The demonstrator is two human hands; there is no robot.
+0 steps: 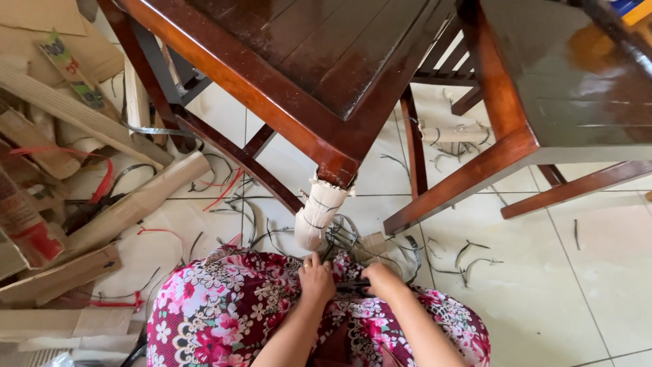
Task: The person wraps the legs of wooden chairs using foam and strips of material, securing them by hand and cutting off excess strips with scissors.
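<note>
Left hand (316,277) and right hand (380,280) pinch a dark thin tool (352,287) over the floral-skirted lap (224,312), just below the white-paper-wrapped wooden chair leg (316,216).

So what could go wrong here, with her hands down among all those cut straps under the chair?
The hands, left hand and right hand, seem to grip a dark tool; it might nick a finger. The cut plastic straps scattered on the tiled floor could snag or trip a foot. The wrapped chair leg stands close, so the dark wooden chair may get knocked.
</note>
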